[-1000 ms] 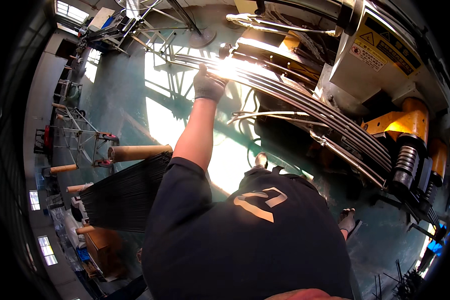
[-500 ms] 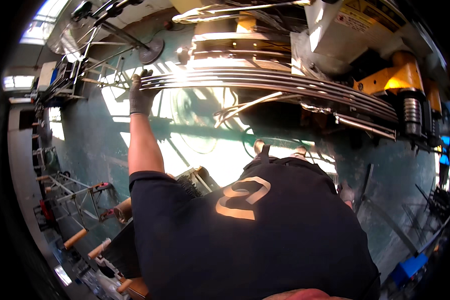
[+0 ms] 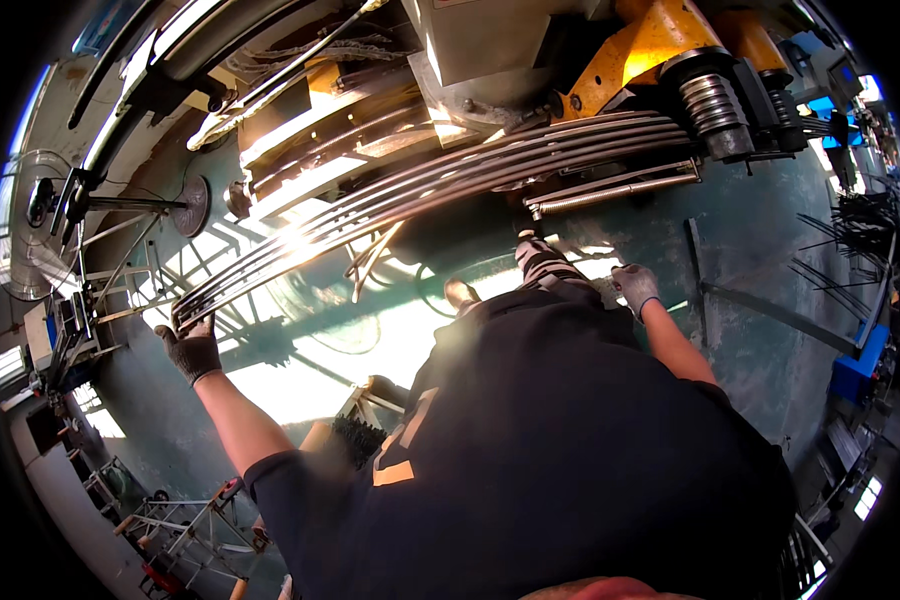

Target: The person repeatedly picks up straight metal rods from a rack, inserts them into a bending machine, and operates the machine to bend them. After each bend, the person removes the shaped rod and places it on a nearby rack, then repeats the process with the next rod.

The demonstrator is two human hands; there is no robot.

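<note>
A bundle of several long thin metal rods (image 3: 410,190) runs from the machine at the right to the far left, bowing slightly. My left hand (image 3: 192,352), in a dark glove, is closed around the free left ends of the rods. On the right side, away from the rods, my right hand (image 3: 637,288) hangs low beside my leg in a light grey glove. Its fingers are loosely curled, with nothing seen in them. The rods' right ends run in beside a ribbed metal cylinder (image 3: 712,108) below the yellow machine arm (image 3: 640,50).
A spring-like bar (image 3: 615,195) lies under the rods near the machine. Beyond them stands a round-based stand (image 3: 192,205). At the right are a floor rail (image 3: 780,318), a blue box (image 3: 858,365) and a heap of dark rods (image 3: 865,225). A metal frame (image 3: 185,530) stands at lower left.
The view has turned, so the rods now slant down to the left. My left hand stays at their ends, lower in view. My right hand, mostly hidden before, now shows fully.
</note>
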